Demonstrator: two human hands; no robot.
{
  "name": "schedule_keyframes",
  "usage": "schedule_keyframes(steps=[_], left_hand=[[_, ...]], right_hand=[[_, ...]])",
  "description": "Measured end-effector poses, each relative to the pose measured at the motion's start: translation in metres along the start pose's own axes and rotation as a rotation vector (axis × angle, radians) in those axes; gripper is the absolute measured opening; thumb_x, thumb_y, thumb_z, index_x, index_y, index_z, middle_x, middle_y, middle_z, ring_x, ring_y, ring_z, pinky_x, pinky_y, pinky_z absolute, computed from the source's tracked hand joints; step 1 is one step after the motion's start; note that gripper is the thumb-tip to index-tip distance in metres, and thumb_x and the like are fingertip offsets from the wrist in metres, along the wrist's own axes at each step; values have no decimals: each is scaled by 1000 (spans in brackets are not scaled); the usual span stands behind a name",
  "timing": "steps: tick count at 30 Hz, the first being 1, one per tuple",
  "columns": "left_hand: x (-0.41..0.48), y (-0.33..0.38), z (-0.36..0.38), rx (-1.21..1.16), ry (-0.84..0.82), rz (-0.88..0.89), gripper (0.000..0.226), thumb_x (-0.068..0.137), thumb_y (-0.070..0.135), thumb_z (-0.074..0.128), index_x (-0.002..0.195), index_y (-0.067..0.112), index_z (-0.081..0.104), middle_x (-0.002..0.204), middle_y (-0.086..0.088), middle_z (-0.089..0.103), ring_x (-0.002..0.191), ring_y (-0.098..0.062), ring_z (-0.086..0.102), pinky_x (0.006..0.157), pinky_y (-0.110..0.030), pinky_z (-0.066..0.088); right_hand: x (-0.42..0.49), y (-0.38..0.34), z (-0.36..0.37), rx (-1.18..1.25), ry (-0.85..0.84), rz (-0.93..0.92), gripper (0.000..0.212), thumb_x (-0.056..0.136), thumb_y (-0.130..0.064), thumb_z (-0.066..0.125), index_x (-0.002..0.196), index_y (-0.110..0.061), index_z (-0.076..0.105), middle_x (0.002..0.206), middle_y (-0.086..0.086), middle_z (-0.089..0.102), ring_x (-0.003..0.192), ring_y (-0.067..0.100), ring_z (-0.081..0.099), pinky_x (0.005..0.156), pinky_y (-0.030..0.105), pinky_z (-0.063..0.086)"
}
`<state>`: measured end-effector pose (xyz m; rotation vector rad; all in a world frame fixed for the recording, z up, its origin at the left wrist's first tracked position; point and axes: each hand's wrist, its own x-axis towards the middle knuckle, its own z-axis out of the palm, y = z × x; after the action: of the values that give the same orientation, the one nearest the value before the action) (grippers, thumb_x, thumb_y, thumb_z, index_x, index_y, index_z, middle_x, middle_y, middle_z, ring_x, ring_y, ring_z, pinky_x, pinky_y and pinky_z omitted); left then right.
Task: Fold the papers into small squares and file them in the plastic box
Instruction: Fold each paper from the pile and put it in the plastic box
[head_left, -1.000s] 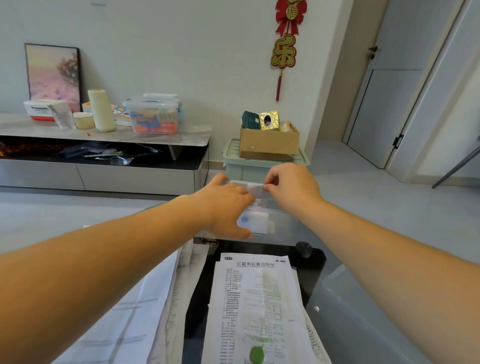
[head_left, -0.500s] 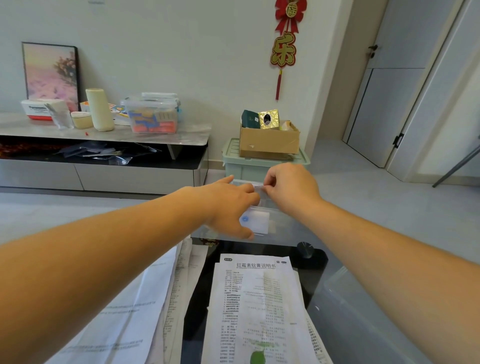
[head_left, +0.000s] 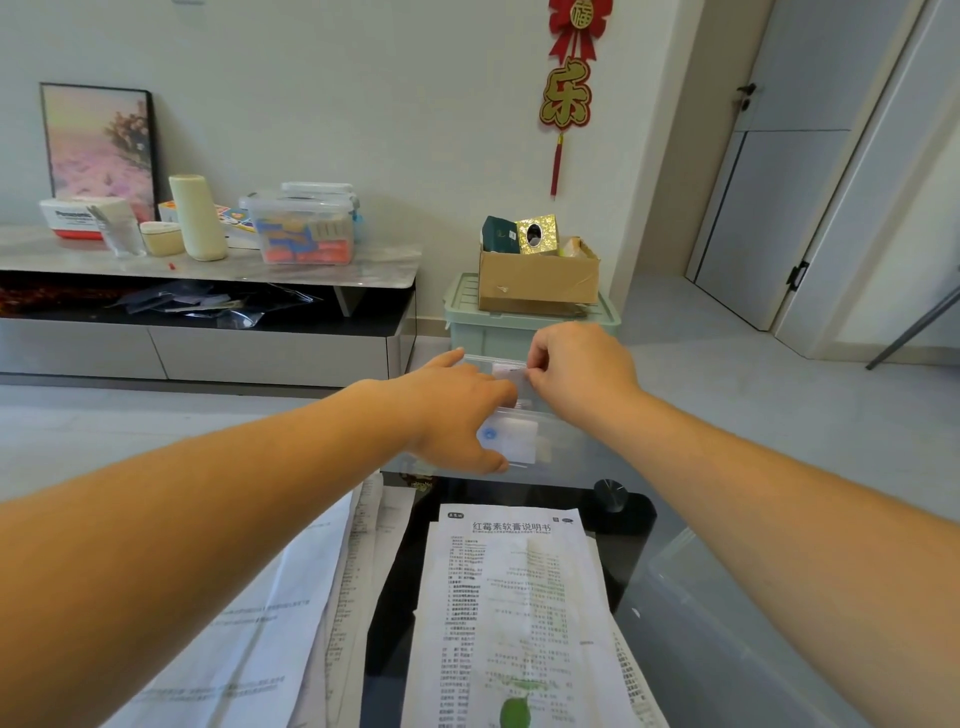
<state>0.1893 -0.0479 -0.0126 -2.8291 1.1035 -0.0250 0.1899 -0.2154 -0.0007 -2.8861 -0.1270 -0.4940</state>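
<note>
Two bare hands meet over the clear plastic box (head_left: 558, 447), which stands at the far end of the dark glass table (head_left: 631, 535). Right hand (head_left: 584, 371): fingers curled together, pinching a small folded paper (head_left: 508, 372) just above the box's far rim; the paper sits at the fingertips, at the box's open top. Left hand (head_left: 457, 410): palm down against the box's near-left side, thumb low on the front wall, fingers reaching over the near rim toward the folded paper; whether these fingers grip anything cannot be told. A pale folded square with a blue mark (head_left: 511, 440) shows through the box's front wall, beside the left thumb. Both forearms extend straight toward the box, converging from the near corners. Nearer than the box, an unfolded printed leaflet (head_left: 511, 613) lies flat on the table; left of it, more creased sheets (head_left: 291, 618) overlap, partly under the left forearm.
</note>
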Motion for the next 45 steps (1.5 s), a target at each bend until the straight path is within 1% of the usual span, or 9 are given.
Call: schedule_keyframes(steps=[5, 9, 13, 24, 30, 34, 38, 42, 45], left_hand=[[0, 0, 0, -40, -1, 4, 57, 89, 60, 59, 134, 27, 48, 130, 6, 58, 127, -18, 51, 125, -49, -3], [-1, 2, -1, -26, -13, -13, 64, 89, 60, 59, 142, 28, 42, 141, 4, 52, 134, -20, 45, 125, -52, 1], [-4, 3, 4, 100, 93, -17, 67, 85, 67, 57, 141, 31, 44, 138, 4, 49, 132, -23, 38, 120, -45, 18], [-2, 8, 2, 55, 53, -81, 66, 85, 66, 58, 142, 34, 43, 136, 3, 50, 132, -23, 38, 119, -49, 17], [-6, 6, 8, 110, 165, -75, 71, 85, 65, 58, 145, 32, 42, 147, -4, 30, 139, -27, 24, 118, -45, 18], [-5, 5, 10, 110, 160, -64, 77, 85, 66, 59, 147, 25, 36, 146, -1, 42, 135, -23, 37, 119, -44, 21], [-4, 7, 9, 74, 150, -95, 82, 85, 65, 59, 147, 19, 32, 141, -1, 52, 134, -22, 43, 120, -45, 20], [-6, 9, 5, 143, 121, -110, 78, 87, 67, 54, 144, 16, 38, 145, -3, 49, 145, -24, 24, 121, -45, 12], [-2, 11, 3, 158, 59, -135, 70, 86, 69, 53, 135, 20, 51, 140, -1, 52, 145, -24, 22, 120, -48, 11]], right_hand=[[3, 2, 1, -7, -43, -14, 15, 91, -23, 68, 78, -30, 65, 87, -5, 69, 83, 20, 63, 66, 31, 52], [5, 1, -1, -9, -108, -29, 10, 91, -27, 72, 81, -30, 71, 89, -4, 70, 83, 20, 65, 70, 33, 56], [7, 1, -3, -17, -150, -63, 8, 89, -22, 72, 89, -29, 77, 90, -5, 72, 86, 21, 65, 72, 34, 56], [9, -1, -4, -56, -216, -144, 15, 94, -26, 66, 105, -30, 76, 99, -6, 71, 91, 19, 64, 78, 37, 58], [9, -2, -4, -155, -254, -199, 23, 97, -23, 60, 112, -35, 72, 103, -7, 70, 92, 19, 63, 79, 38, 57], [10, -4, -5, -202, -292, -223, 26, 98, -20, 54, 106, -35, 73, 100, -6, 70, 89, 21, 64, 74, 37, 56], [7, 0, -9, -43, -267, -156, 25, 99, -18, 51, 102, -26, 75, 99, -2, 72, 91, 23, 65, 81, 44, 57], [-2, 2, -12, 151, -251, -74, 34, 100, -11, 43, 123, -19, 68, 120, 0, 68, 110, 20, 62, 96, 42, 52], [-7, 1, -11, 189, -296, -37, 40, 99, -6, 41, 132, -15, 61, 129, 4, 64, 118, 23, 59, 102, 42, 49]])
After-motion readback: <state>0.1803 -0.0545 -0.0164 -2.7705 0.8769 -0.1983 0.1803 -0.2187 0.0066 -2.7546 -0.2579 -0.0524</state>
